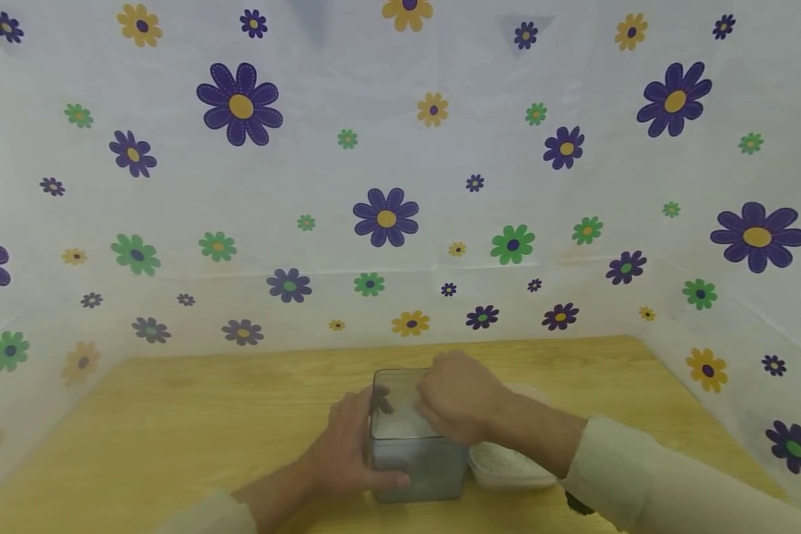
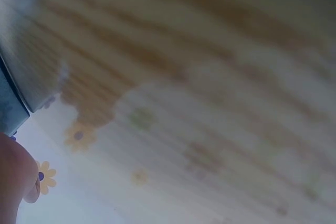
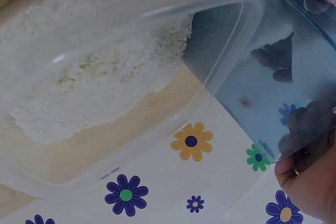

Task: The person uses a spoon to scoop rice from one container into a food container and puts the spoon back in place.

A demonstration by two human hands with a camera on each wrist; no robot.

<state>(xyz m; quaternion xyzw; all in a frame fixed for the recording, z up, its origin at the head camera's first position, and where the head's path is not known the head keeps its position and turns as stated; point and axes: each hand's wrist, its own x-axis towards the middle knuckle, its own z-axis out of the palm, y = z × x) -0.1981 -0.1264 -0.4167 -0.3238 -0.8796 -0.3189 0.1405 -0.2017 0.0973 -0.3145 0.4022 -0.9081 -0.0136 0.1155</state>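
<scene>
A squarish, see-through grey-blue plastic container [image 1: 417, 475] stands on the table in the head view. My left hand [image 1: 343, 452] grips its left side, the thumb lying across the front wall. Over the container's top right edge, my right hand [image 1: 463, 400] is curled at the rim. In the right wrist view, dark finger shapes show through the blue wall [image 3: 231, 72], with part of the right hand [image 3: 312, 182] outside it. Whether those fingers also hold something small is hidden. The left wrist view catches only a bit of my left hand [image 2: 16, 177] near the container's corner [image 2: 10, 108].
Just right of the grey-blue container sits a clear plastic tub [image 1: 510, 482] holding white rice [image 3: 100, 82], partly under my right forearm. The wood-grain table [image 1: 193, 415] is enclosed by white flower-print sheeting [image 1: 387, 148] at the back and sides.
</scene>
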